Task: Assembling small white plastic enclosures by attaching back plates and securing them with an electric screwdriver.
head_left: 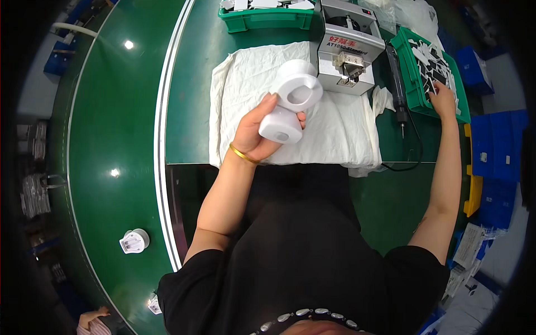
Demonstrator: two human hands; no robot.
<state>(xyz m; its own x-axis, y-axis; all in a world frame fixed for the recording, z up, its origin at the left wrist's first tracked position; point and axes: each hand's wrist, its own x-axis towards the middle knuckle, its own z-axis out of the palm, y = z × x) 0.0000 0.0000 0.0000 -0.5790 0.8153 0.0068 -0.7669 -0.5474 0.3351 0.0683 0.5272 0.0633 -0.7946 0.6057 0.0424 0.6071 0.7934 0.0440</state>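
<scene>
1. White plastic shows nearest: our left hand [257, 129] holds a round-headed device [281, 124] above the table [192, 111], fingers clamped around its lower body, perhaps tilted so we can see its face
2. Beneath it lies a white cloth [335, 134], probably spread to spare the casing scratches
3. To its right, an electric screwdriver [397, 84] rests beside the grey machine [349, 47], likely for easy reach
4. Our right hand [444, 100] dips into a green bin [409, 75] of black and white parts [427, 58]; we cannot tell whether its fingers grip one
5. Farther off, another green bin [268, 20] holds white pieces [271, 4]

Left fingers [302, 116] mostly behind white device [285, 118], apparently
</scene>
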